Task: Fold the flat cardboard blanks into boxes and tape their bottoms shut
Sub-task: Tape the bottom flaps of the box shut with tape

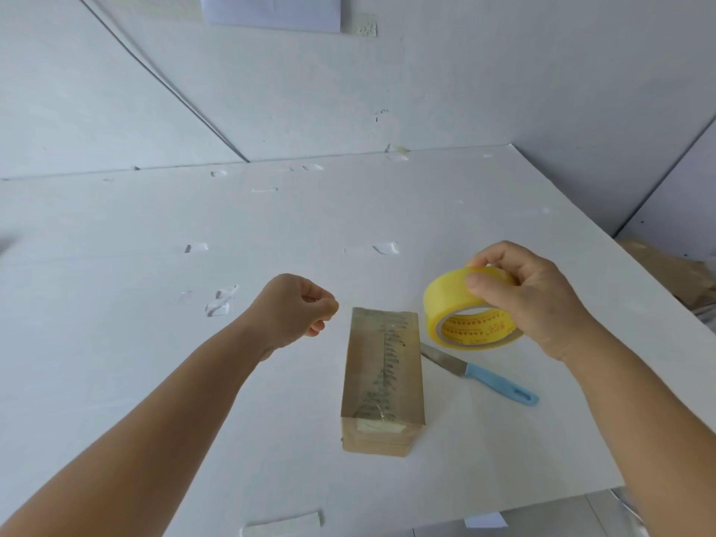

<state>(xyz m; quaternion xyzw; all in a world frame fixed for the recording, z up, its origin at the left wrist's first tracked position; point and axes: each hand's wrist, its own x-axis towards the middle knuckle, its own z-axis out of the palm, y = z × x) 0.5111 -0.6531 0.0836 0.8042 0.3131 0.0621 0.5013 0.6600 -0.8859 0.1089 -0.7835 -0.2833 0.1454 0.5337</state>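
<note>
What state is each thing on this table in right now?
Cardboard box: folded, lying on table, top face taped.
Tape roll: lifted, gripped by right hand.
Left hand: curled, apparently holding nothing.
Knife: lying flat beside box.

Box (381, 375): brown cardboard, matt, top face covered in glossy clear tape with wrinkles along the seam. Tape roll (470, 308): translucent yellow plastic film, shiny, on a printed paper core; knife (480, 375): bare metal blade, dull sheen, smooth light-blue plastic handle. Table (155, 343): white matt board, dented and gouged in spots, a few glossy tape scraps stuck to it.
</note>
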